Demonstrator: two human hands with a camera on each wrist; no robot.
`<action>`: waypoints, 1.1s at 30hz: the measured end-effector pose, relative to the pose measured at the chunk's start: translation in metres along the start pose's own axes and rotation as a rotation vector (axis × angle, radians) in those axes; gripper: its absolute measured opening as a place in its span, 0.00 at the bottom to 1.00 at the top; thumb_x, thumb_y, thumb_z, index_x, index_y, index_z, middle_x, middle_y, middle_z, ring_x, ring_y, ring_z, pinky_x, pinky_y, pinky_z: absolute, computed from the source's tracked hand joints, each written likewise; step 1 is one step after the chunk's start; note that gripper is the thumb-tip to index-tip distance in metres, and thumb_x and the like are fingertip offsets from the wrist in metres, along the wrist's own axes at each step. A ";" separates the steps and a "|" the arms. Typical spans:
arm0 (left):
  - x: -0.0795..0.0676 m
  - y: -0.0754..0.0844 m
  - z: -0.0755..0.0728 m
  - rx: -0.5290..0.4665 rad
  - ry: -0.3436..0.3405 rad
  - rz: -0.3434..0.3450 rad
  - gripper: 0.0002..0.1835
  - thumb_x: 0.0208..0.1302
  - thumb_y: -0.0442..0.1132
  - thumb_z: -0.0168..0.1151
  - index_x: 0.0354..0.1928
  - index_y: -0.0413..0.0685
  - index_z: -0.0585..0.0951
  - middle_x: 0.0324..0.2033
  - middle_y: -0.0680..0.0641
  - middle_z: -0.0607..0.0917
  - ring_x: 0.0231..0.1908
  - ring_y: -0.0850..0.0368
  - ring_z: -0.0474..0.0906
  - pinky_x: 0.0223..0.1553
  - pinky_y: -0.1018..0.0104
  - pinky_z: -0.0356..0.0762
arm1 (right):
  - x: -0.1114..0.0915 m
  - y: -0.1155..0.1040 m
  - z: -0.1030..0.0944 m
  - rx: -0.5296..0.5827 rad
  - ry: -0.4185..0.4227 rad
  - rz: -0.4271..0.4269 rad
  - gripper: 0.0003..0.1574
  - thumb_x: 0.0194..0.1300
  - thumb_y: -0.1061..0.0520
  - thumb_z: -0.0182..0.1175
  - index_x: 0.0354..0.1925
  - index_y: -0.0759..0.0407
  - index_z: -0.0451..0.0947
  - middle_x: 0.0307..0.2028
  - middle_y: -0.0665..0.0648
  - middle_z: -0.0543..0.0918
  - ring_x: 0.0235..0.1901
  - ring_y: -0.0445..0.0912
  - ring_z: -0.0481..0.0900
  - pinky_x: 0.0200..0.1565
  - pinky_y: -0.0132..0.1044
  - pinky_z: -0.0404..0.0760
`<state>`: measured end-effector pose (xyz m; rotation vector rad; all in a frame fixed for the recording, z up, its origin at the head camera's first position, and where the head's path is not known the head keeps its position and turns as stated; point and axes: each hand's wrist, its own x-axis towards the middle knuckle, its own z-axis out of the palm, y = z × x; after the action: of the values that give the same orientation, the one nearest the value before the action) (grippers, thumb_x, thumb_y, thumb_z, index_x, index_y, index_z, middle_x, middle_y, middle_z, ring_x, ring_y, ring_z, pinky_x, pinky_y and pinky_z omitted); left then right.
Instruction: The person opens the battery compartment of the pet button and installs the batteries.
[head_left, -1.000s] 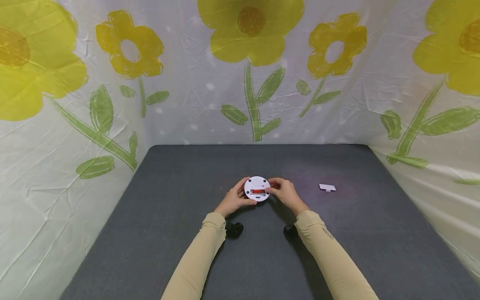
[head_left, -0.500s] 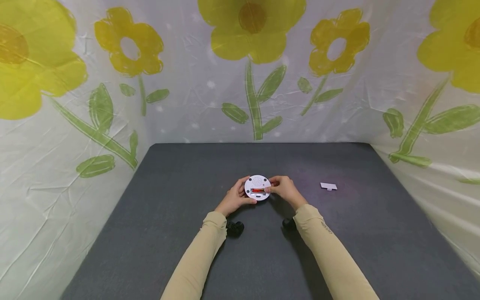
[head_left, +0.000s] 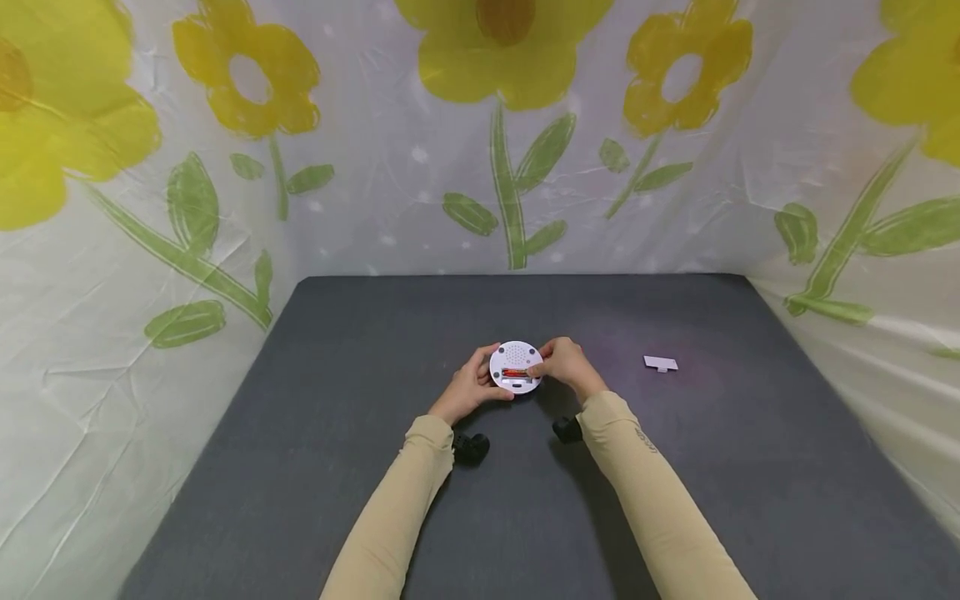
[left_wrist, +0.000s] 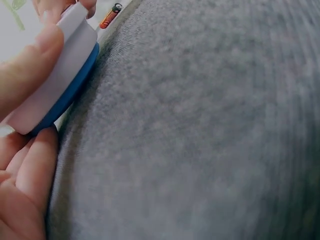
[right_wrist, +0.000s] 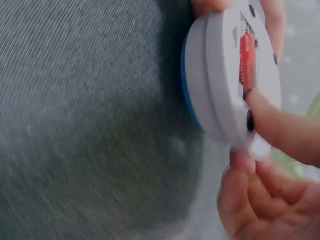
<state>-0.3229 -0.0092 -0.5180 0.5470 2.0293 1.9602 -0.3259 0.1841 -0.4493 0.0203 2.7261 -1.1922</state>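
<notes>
A round white device [head_left: 504,357] with dark feet, a patch of small holes and an uncovered battery compartment faces up in the head view. Its other side is blue, as the wrist views show. My left hand [head_left: 468,387] holds it by the left edge, thumb on the near rim. A red AAA battery [right_wrist: 246,60] lies in the compartment. With its thumb tip, my right hand [head_left: 567,367] presses at the battery's right end, while its other fingers curl at the device's rim. In the left wrist view a red battery [left_wrist: 109,17] with a dark end shows beyond the device.
A small white battery cover [head_left: 661,362] with a tab lies on the dark grey table [head_left: 375,325], right of the hands. Black wrist cameras [head_left: 471,450] hang below the cuffs. A flower-printed curtain [head_left: 360,183] encloses the back and sides.
The head view has tilted down slightly, so everything sits higher. My right wrist has shifted a little inward; the thumb stays at the battery's end. The left hand keeps its hold.
</notes>
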 end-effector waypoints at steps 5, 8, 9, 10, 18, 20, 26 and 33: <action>0.000 0.000 0.001 -0.014 0.000 -0.008 0.47 0.47 0.26 0.70 0.68 0.48 0.57 0.59 0.40 0.71 0.57 0.54 0.70 0.48 0.65 0.74 | 0.000 -0.001 0.003 0.005 -0.010 0.026 0.20 0.48 0.63 0.71 0.38 0.72 0.77 0.31 0.58 0.78 0.31 0.48 0.71 0.33 0.35 0.72; 0.000 0.001 0.002 -0.012 0.006 -0.024 0.47 0.46 0.26 0.70 0.68 0.50 0.57 0.60 0.41 0.71 0.57 0.56 0.69 0.49 0.65 0.74 | -0.002 0.002 0.005 0.007 0.006 0.026 0.21 0.50 0.61 0.71 0.40 0.71 0.76 0.30 0.58 0.77 0.31 0.47 0.71 0.32 0.35 0.72; 0.000 0.000 0.002 -0.013 0.008 -0.027 0.47 0.46 0.26 0.70 0.68 0.50 0.57 0.60 0.41 0.70 0.58 0.56 0.69 0.49 0.65 0.74 | -0.002 0.004 0.006 0.007 0.016 0.017 0.21 0.50 0.61 0.70 0.41 0.71 0.75 0.30 0.58 0.76 0.30 0.47 0.70 0.32 0.34 0.71; 0.000 0.000 0.002 -0.005 0.010 -0.022 0.47 0.46 0.26 0.71 0.68 0.50 0.57 0.61 0.41 0.70 0.58 0.55 0.68 0.49 0.65 0.73 | -0.003 0.005 0.006 0.010 0.028 0.008 0.21 0.51 0.61 0.70 0.41 0.71 0.75 0.30 0.58 0.76 0.30 0.47 0.71 0.31 0.34 0.71; 0.000 0.001 0.002 0.034 0.039 -0.012 0.47 0.45 0.28 0.72 0.68 0.50 0.59 0.60 0.41 0.70 0.57 0.55 0.70 0.50 0.65 0.73 | -0.007 0.016 0.011 0.059 0.085 -0.099 0.22 0.54 0.61 0.68 0.44 0.72 0.76 0.32 0.60 0.79 0.32 0.48 0.75 0.32 0.33 0.74; 0.000 0.000 0.002 0.029 0.040 -0.011 0.47 0.45 0.27 0.72 0.68 0.50 0.59 0.60 0.40 0.70 0.57 0.55 0.70 0.50 0.65 0.73 | -0.008 0.018 0.010 0.076 0.071 -0.115 0.22 0.54 0.61 0.68 0.45 0.73 0.75 0.33 0.60 0.79 0.32 0.48 0.75 0.32 0.33 0.74; 0.000 -0.001 0.003 0.029 0.056 -0.020 0.48 0.44 0.28 0.73 0.68 0.50 0.59 0.60 0.40 0.70 0.56 0.56 0.70 0.49 0.66 0.73 | -0.007 0.021 0.007 0.113 0.026 -0.136 0.24 0.54 0.62 0.68 0.47 0.73 0.75 0.34 0.60 0.80 0.33 0.47 0.75 0.33 0.33 0.74; 0.000 -0.003 0.003 0.051 0.064 -0.021 0.48 0.44 0.31 0.73 0.69 0.50 0.59 0.60 0.41 0.70 0.57 0.56 0.69 0.51 0.64 0.72 | -0.007 0.023 0.003 0.091 0.025 -0.210 0.22 0.54 0.62 0.67 0.46 0.72 0.77 0.33 0.59 0.81 0.33 0.47 0.76 0.33 0.32 0.73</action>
<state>-0.3222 -0.0066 -0.5210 0.4781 2.1201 1.9419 -0.3170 0.1978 -0.4676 -0.2467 2.7476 -1.3784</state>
